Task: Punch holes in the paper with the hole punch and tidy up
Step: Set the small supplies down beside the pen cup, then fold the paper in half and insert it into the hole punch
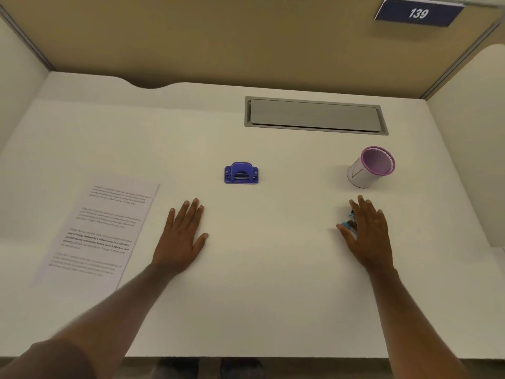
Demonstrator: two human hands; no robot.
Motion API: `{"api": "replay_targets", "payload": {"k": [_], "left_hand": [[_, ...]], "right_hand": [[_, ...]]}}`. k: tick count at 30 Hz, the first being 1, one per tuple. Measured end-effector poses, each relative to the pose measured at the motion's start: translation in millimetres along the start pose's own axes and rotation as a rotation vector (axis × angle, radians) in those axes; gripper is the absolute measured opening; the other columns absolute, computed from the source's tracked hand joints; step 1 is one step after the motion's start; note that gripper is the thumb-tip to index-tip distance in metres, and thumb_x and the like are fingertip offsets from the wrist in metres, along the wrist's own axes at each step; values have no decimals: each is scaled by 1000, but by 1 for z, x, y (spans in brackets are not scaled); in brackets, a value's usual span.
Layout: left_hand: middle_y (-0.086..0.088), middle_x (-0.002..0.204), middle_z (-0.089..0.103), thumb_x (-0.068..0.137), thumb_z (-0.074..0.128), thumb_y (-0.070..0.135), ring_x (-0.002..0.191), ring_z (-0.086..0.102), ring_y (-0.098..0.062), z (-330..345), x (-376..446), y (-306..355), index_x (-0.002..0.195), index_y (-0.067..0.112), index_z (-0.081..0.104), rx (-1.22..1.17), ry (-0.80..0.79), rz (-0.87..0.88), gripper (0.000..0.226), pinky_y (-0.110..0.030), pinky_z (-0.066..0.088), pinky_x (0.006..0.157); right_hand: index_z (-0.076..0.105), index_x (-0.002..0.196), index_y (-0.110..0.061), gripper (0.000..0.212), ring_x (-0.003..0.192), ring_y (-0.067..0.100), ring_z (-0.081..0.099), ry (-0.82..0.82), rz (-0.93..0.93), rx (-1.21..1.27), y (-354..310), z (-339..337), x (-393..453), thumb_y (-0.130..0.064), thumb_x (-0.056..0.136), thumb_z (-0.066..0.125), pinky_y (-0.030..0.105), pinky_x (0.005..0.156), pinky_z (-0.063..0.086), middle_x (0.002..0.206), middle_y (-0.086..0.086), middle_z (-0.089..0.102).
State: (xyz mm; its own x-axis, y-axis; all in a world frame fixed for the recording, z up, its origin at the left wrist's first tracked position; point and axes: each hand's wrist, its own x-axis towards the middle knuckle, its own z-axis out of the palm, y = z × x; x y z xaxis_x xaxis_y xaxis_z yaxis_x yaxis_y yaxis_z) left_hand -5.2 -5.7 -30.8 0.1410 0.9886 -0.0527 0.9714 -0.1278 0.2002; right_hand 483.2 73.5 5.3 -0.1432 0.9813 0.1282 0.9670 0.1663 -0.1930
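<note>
Both hands lie flat with fingers spread: left hand [181, 236] empty, right hand [369, 233] over a small blue object [349, 223]. Paper [95, 231] lies left, hole punch [241, 173] centre on the tabletop [273, 296]. Best to slide the paper squarely into the punch's slot.

Left hand [181, 236] flat, palm down, fingers spread, right hand [369, 233] flat too, both arms stretched forward

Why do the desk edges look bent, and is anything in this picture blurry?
Head view: the wide-angle lens bows the desk edges and partition walls; lighting is soft and even, shadows faint; text on the paper is too soft to read; the small object under the right hand is blurred; the hole punch is fairly sharp.
</note>
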Motion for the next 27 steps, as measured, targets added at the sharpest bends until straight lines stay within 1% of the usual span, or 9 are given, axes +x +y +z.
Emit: {"api": "replay_targets", "payload": {"k": [4,7,10,14,16,19,22,25,27], "left_hand": [[-6,171,11,103,27,49,158,10,-26,-5,0,2,161,12,17,-3,-29,-7,70,-54,15,127],[-6,170,10,101,24,50,158,8,-27,-13,2,6,161,11,20,-44,-60,-21,71,-53,10,128],[-4,171,3,103,37,45,159,3,-26,-22,5,5,162,14,14,-126,-90,-36,70,-47,0,129],[0,171,4,103,47,35,159,4,-20,-37,-5,-1,161,18,7,-269,-46,-33,72,-39,-2,128],[2,171,5,104,48,32,159,5,-17,-46,-16,-7,161,20,9,-333,-17,-28,71,-38,0,129],[2,169,17,103,52,26,157,14,-14,-61,-39,-24,160,19,21,-503,32,-12,66,-37,13,129],[6,164,34,101,57,20,152,30,-9,-74,-67,-48,155,20,38,-643,140,-34,58,-29,24,125],[15,159,39,100,57,23,147,32,-1,-79,-94,-78,150,27,48,-676,200,-89,51,-26,26,123],[17,158,40,100,57,24,147,31,1,-81,-108,-100,148,29,50,-689,229,-124,49,-27,27,123]], "right_hand": [[36,153,-17,68,153,25,24,54,-20,39,-30,-7,12,-54,98,41,47,125,18,164,7,29],[36,153,-16,63,154,24,23,103,-52,101,-68,-6,24,-48,100,44,49,124,21,165,5,28],[35,154,-17,61,155,21,19,106,-108,187,-116,1,34,-43,101,47,49,125,20,166,4,26],[37,153,-15,58,154,19,21,119,-197,293,-188,12,43,-38,101,48,49,124,23,165,3,28],[38,152,-13,57,154,21,23,122,-247,338,-227,19,44,-35,101,49,49,123,24,164,5,31],[39,151,-11,58,151,23,30,110,-272,395,-284,26,42,-32,99,52,52,120,30,161,8,36],[38,152,-17,56,152,17,28,67,-283,457,-337,31,39,-33,100,52,50,118,34,162,2,36],[33,154,-26,56,153,13,25,1,-305,472,-382,38,38,-34,102,52,47,120,33,163,-3,32],[32,154,-26,57,152,11,24,-30,-340,460,-409,44,37,-32,102,53,45,121,32,164,-4,31]]}}
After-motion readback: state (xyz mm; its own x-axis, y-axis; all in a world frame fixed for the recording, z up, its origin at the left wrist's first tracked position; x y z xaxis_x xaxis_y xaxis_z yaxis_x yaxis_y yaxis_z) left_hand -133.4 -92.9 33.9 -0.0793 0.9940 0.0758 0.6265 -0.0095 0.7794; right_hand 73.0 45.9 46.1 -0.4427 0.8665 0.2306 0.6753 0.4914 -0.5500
